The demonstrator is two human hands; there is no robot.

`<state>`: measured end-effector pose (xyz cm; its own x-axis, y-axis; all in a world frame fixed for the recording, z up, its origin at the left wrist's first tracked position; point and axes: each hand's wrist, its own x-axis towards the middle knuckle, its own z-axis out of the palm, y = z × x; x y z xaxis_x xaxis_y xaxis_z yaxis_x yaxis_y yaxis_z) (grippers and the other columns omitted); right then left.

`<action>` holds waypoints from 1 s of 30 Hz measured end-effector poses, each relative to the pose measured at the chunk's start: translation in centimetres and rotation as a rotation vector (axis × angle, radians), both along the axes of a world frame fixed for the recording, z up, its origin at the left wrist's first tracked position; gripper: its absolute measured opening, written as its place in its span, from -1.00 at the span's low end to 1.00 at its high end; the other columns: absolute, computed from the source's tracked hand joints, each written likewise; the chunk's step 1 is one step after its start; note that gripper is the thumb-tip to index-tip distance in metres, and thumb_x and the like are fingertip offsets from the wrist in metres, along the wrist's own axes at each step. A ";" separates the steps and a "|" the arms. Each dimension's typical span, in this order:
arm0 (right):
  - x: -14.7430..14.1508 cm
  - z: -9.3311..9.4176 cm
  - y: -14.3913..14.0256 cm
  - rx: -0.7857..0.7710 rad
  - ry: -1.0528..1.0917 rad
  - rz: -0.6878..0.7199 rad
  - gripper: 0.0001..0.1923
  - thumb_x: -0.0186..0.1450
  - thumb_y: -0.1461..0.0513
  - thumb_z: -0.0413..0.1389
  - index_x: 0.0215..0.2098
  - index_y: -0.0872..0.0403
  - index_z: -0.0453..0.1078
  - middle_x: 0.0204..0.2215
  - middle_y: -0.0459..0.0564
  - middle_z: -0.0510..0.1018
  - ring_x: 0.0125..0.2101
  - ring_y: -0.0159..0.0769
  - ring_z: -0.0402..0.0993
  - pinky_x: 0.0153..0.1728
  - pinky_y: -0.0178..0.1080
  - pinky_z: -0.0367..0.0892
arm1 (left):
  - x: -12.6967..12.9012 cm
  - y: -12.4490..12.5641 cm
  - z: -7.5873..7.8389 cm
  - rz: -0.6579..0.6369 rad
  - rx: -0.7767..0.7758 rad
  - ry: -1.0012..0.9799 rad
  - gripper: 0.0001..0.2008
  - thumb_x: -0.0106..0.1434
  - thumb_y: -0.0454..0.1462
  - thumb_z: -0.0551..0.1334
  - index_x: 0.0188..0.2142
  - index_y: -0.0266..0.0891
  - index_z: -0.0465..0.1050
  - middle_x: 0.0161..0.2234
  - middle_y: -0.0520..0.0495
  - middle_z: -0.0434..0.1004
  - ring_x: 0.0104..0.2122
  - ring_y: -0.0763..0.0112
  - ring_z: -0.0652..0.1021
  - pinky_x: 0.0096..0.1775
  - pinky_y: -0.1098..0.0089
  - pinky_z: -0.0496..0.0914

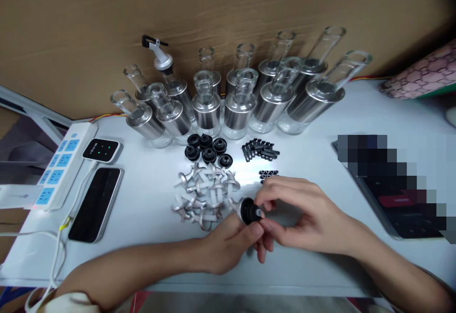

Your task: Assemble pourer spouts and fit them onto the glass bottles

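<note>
A bottle pourer (248, 211) with a silver spout and a ribbed black stopper is gripped by my left hand (233, 244), its stopper end facing right. My right hand (304, 208) pinches that stopper end between thumb and bent index finger. Just left of my hands lies a pile of silver pourer spouts (203, 187) with white tubes. Behind the pile sit several black rubber stoppers (209, 155). Small black levers (260, 149) lie to the right of these, and tiny black caps (268, 175) rest close above my right fingers.
Several glass bottles (238, 113) with steel sleeves stand along the cardboard backing; one bottle (180, 94) carries a fitted pourer. At left are a power strip (64, 161), a small white device (103, 150) and a phone (96, 203). A dark, partly pixelated device (384, 199) lies right.
</note>
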<state>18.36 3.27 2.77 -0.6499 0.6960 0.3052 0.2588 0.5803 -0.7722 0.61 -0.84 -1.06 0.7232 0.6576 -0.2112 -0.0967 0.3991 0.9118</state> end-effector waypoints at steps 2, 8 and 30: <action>0.0 0.0 0.0 0.003 -0.012 -0.013 -0.93 0.21 0.35 0.09 -0.34 0.06 0.31 -0.56 -0.16 0.40 -0.54 -0.46 0.32 -0.50 -0.41 0.25 | 0.0 -0.1 -0.1 0.013 -0.019 0.000 -0.37 0.23 0.28 -0.03 -0.41 -0.28 0.27 -0.49 0.01 0.30 -0.52 0.51 0.37 -0.40 0.43 0.29; 0.0 -0.2 -0.1 0.011 0.030 -0.016 -0.81 0.21 0.38 0.08 -0.20 0.08 0.34 -0.48 -0.11 0.48 -0.50 -0.45 0.39 -0.45 -0.40 0.32 | 0.1 -0.2 -0.6 0.021 -0.044 -0.036 -0.38 0.22 0.27 0.00 -0.40 -0.29 0.28 -0.46 0.00 0.30 -0.52 0.52 0.37 -0.40 0.44 0.29; 0.9 -0.2 0.3 -0.326 0.089 -0.082 -0.90 0.11 0.38 0.03 -0.43 0.07 0.31 -0.57 -0.15 0.41 -0.52 -0.47 0.32 -0.47 -0.45 0.31 | 0.1 -0.5 -2.0 0.156 -0.197 -0.237 -0.48 0.26 0.20 0.07 -0.26 -0.23 0.18 -0.43 0.02 0.42 -0.54 0.52 0.44 -0.41 0.44 0.31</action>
